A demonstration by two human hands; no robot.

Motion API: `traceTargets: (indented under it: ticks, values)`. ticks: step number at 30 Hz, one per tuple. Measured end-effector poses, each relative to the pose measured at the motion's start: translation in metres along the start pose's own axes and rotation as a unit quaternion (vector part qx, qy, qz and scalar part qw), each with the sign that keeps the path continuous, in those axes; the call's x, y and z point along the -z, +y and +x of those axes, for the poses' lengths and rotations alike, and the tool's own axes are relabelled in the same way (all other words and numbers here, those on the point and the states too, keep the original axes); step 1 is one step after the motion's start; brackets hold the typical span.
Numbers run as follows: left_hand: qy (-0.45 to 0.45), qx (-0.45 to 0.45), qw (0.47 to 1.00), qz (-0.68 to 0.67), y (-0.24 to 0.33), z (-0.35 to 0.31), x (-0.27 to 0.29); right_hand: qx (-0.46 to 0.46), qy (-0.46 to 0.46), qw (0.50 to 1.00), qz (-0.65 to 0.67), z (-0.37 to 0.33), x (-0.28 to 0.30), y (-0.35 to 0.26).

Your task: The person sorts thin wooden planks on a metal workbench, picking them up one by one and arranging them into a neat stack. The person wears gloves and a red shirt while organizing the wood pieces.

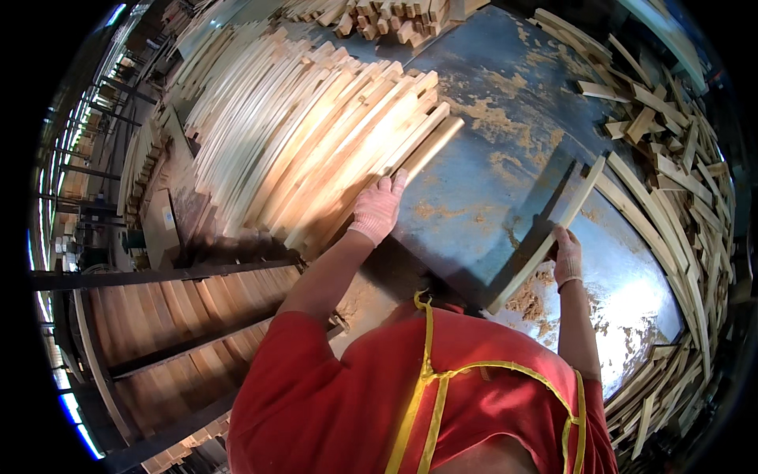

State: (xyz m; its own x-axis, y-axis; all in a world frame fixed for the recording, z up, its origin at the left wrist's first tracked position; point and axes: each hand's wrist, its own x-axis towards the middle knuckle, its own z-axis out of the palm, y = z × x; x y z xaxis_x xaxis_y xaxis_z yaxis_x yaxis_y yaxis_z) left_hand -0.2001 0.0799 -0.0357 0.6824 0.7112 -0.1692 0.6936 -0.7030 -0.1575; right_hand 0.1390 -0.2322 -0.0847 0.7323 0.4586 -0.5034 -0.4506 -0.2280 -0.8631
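Red shirt (347, 403) fills the foreground. Well apart, the right hand (567, 257) clasps a strip (540, 249) over the bench (462, 197); the left hand (377, 208) touches the row of strips (316, 134), grip unclear.

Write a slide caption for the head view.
Left hand on a row of strips, right hand holding a single strip at a dusty table.
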Motion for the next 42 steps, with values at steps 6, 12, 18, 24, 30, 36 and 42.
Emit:
traceTargets:
  ticks: [6,12,18,24,30,36,42]
  values:
    - [0.008,0.036,0.996,-0.078,-0.023,-0.012,0.013,-0.071,-0.003,0.994,0.085,-0.005,-0.084,0.018]
    - [0.135,0.076,0.987,-0.053,-0.13,-0.034,0.073,-0.006,-0.092,0.996,-0.013,-0.011,-0.189,0.023]
    - [0.052,0.193,0.979,0.045,-0.246,-0.034,0.077,-0.06,-0.312,0.898,-0.304,-0.037,-0.319,-0.018]
    - [0.272,-0.015,0.962,0.013,-0.15,-0.029,0.078,0.006,-0.472,0.838,-0.273,-0.017,-0.288,-0.033]
    - [0.12,-0.172,0.962,-0.175,0.092,0.011,-0.002,0.179,-0.109,0.892,-0.4,0.103,-0.096,-0.103]
    - [0.127,-0.125,0.975,-0.13,0.16,0.022,-0.041,0.173,0.192,0.753,-0.605,0.161,0.165,-0.209]
    - [0.134,-0.137,0.975,-0.111,0.156,0.016,-0.029,0.09,0.182,0.693,-0.692,0.175,0.261,-0.214]
